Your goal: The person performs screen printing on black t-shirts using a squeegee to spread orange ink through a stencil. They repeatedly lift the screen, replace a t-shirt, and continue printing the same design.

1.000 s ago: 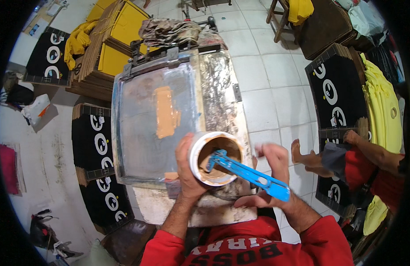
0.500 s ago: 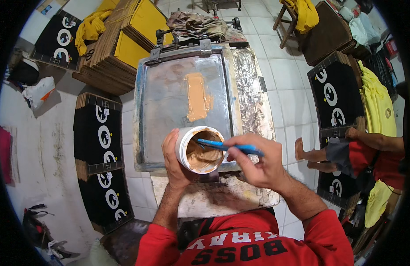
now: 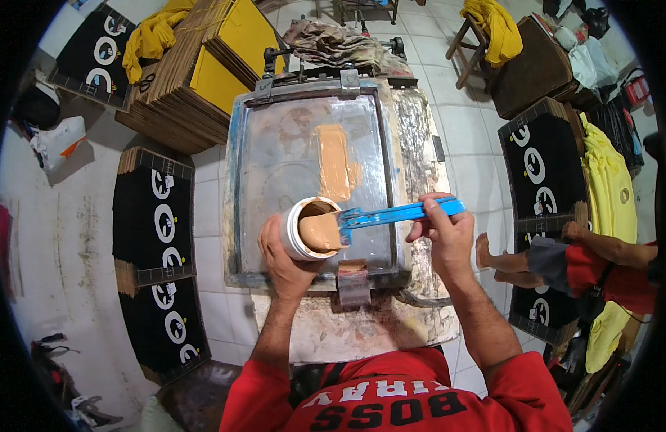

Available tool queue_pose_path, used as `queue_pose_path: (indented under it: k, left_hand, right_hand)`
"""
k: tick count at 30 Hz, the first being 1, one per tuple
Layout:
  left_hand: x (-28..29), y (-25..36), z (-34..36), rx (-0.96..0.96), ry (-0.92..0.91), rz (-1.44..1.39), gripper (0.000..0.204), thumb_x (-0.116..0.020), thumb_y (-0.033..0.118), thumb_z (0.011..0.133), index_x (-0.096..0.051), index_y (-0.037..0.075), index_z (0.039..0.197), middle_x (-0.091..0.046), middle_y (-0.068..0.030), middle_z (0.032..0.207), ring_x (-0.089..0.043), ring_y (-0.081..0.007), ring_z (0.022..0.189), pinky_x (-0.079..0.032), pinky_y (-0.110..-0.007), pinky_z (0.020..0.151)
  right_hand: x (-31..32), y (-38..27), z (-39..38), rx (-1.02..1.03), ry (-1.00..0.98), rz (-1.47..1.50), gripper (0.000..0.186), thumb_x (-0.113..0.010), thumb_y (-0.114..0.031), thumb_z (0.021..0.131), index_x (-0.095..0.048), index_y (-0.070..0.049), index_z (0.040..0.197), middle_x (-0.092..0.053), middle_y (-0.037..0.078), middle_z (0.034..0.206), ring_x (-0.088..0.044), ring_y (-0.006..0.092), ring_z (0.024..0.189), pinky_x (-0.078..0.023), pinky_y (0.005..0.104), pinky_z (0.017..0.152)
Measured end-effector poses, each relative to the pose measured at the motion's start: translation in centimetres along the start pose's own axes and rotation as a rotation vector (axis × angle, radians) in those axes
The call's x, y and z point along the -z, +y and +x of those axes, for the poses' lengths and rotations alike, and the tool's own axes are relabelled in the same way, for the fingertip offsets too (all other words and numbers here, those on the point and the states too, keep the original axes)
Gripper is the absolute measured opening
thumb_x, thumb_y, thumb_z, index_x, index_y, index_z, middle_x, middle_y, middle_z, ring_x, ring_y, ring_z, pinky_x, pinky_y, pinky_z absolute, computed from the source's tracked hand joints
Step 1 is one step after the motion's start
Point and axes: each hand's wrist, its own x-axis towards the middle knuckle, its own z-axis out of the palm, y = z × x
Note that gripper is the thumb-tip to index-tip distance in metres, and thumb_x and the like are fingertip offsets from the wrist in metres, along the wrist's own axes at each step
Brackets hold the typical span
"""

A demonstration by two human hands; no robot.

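My left hand (image 3: 281, 261) is closed round a white tub (image 3: 290, 229), which tilts with its mouth to the right. My right hand (image 3: 450, 236) grips the handle end of a blue spatula (image 3: 394, 214). The spatula's broad end is at the tub's mouth, carrying a thick load of peach-orange ink (image 3: 320, 232). Both hands are above the near part of a screen printing frame (image 3: 234, 209). On its grey mesh (image 3: 279, 155) lies a smeared block of the same ink (image 3: 333, 162). The tub hides part of the mesh, and the inside bottom of the tub cannot be seen.
Black printed panels (image 3: 160, 216) on boards line the left, with more (image 3: 534, 169) on the right. A stained cloth (image 3: 333, 43) is bunched behind the frame. Stacked boards (image 3: 178, 101) stand far left. Another person (image 3: 606, 259) is at the right, near yellow fabric (image 3: 610, 173).
The spatula has come up out of the tub with ink on its end, and my right hand has moved right. The tub is now tipped further to the right.
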Motion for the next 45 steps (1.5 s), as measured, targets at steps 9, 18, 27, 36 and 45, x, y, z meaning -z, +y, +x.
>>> queue_pose_path:
  k: [9,18,27,36,45]
  left_hand:
    - [0.8,-2.7,0.1,0.184,0.049,0.137,0.117,-0.099,0.02,0.055,-0.034,0.004,0.151,-0.048,-0.0208,0.141,-0.047,-0.0438,0.131,-0.039,-0.055,0.11]
    - [1.2,-2.5,0.5,0.228,0.088,0.095,0.116,-0.099,0.015,0.054,-0.035,0.006,0.15,-0.048,-0.0201,0.141,-0.047,-0.043,0.132,-0.041,-0.053,0.11]
    - [1.1,-2.8,2.0,0.201,0.014,0.185,0.111,-0.099,0.022,0.057,-0.038,0.004,0.148,-0.049,-0.02,0.14,-0.045,-0.0426,0.134,-0.039,-0.053,0.111]
    - [0.2,-0.3,4.6,-0.017,-0.251,0.378,0.113,-0.096,0.011,0.051,-0.04,0.009,0.148,-0.05,-0.018,0.141,-0.045,-0.0425,0.134,-0.041,-0.054,0.109]
    - [-9.7,15.8,1.4,0.147,-0.234,-0.454,0.106,-0.097,0.024,0.066,-0.035,0.001,0.15,-0.05,-0.0239,0.141,-0.049,-0.0403,0.133,-0.041,-0.048,0.113]
  right_hand:
    - [1.9,1.3,3.1,0.159,0.057,-0.104,0.023,-0.061,-0.014,0.105,-0.065,0.005,0.117,-0.07,0.01,0.086,-0.069,0.0154,0.071,-0.059,0.0298,0.067]
    - [1.0,7.9,4.0,0.477,-0.25,-0.557,0.025,-0.058,0.013,0.095,-0.072,0.003,0.112,-0.072,0.015,0.102,-0.075,0.0224,0.088,-0.059,0.032,0.078]
    - [1.9,7.9,4.9,0.426,-0.241,-0.593,0.027,-0.062,0.008,0.092,-0.073,-0.003,0.114,-0.075,0.014,0.098,-0.076,0.0199,0.088,-0.06,0.0302,0.077]
    - [4.4,-2.3,3.3,0.267,-0.232,-0.179,0.017,-0.063,0.004,0.099,-0.068,0.008,0.115,-0.071,0.013,0.1,-0.072,0.0183,0.083,-0.061,0.0306,0.075]
    - [12.6,-6.9,4.5,0.316,-0.544,-0.353,0.071,-0.083,-0.02,0.089,-0.05,0.004,0.146,-0.058,0.019,0.14,-0.057,0.0276,0.132,-0.043,0.0448,0.114]
